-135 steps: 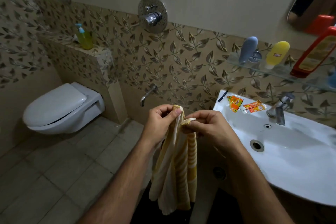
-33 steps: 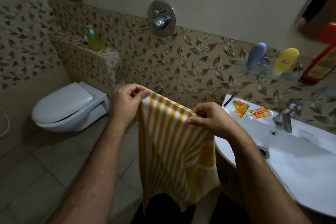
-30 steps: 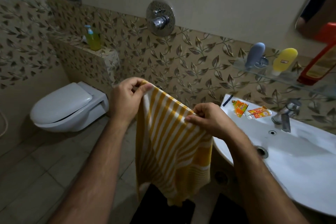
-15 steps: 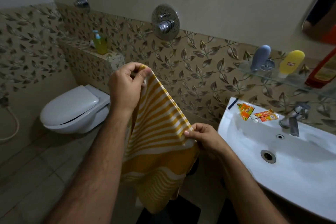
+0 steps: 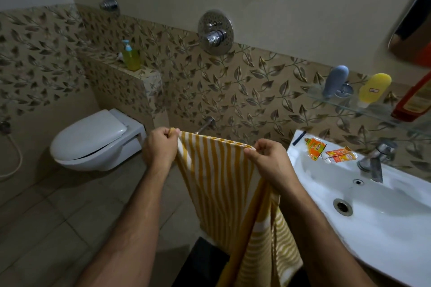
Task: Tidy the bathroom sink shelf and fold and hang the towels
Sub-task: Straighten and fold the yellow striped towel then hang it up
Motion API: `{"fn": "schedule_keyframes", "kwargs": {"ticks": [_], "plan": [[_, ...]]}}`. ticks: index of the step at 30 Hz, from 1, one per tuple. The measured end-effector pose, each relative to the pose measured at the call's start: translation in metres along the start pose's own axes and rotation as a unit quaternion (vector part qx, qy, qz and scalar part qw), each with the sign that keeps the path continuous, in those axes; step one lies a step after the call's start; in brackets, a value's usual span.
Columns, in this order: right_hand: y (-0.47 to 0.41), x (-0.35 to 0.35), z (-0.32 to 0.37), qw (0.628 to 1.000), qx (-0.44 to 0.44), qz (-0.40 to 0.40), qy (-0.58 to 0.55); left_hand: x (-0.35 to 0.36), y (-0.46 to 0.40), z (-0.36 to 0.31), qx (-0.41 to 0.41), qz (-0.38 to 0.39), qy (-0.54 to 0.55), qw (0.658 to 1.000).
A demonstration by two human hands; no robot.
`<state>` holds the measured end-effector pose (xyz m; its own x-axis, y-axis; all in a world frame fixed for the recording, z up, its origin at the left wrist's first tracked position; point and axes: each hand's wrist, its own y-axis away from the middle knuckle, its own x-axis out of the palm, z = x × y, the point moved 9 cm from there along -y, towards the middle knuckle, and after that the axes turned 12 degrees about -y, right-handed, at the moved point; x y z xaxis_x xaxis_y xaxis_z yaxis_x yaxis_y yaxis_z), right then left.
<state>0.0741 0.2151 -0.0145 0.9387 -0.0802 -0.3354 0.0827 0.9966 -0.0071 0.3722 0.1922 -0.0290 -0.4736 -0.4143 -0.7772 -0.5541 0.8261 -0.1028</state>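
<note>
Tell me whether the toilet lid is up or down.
Down. The toilet lid lies flat over the bowl, its white top facing up, with only a thin dark gap along its front edge.

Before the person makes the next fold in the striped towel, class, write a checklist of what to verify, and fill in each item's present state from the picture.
1. Left hand pinches one top corner of the striped towel: ok.
2. Right hand pinches the other end of the top edge: ok.
3. Top edge held taut and roughly level: ok.
4. Hanging layers lined up: not ok, a layer trails lower under the right hand.
5. Towel clear of the sink: cannot tell, its lower part hangs close beside the rim.
6. Bottom hem off the floor: cannot tell.
</note>
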Motion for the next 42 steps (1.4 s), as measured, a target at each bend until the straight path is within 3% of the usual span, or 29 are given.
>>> {"fn": "schedule_keyframes", "kwargs": {"ticks": [8, 12, 17, 26, 29, 33, 37, 39, 42], "plan": [[-0.012, 0.000, 0.000, 0.980, -0.024, -0.093, 0.176, 0.030, 0.065, -0.024, 0.041, 0.018, 0.107, 0.993], [-0.022, -0.026, -0.017, 0.972, 0.029, -0.126, 0.196, 0.025, 0.057, -0.012, 0.019, 0.017, 0.125, 0.992], [-0.032, -0.023, -0.027, 0.970, 0.039, -0.033, 0.239, 0.022, 0.040, -0.011, 0.050, 0.012, 0.097, 0.994], [-0.021, 0.002, -0.003, 0.977, -0.056, -0.054, 0.200, 0.032, 0.067, -0.044, 0.127, 0.013, 0.121, 0.984], [-0.014, 0.018, 0.007, 0.975, -0.098, -0.002, 0.200, 0.048, 0.068, -0.050, 0.147, 0.076, 0.138, 0.976], [-0.004, 0.032, 0.019, 0.970, -0.138, 0.040, 0.194, 0.072, 0.071, -0.068, 0.219, 0.239, 0.138, 0.936], [0.001, 0.039, 0.025, 0.968, -0.154, 0.050, 0.194, 0.075, 0.067, -0.077, 0.267, 0.293, 0.088, 0.914], [0.003, 0.038, 0.026, 0.966, -0.160, 0.052, 0.195, 0.074, 0.068, -0.080, 0.276, 0.292, 0.078, 0.912], [0.004, 0.035, 0.025, 0.970, -0.155, 0.050, 0.182, 0.061, 0.067, -0.084, 0.270, 0.220, 0.045, 0.936]]}}
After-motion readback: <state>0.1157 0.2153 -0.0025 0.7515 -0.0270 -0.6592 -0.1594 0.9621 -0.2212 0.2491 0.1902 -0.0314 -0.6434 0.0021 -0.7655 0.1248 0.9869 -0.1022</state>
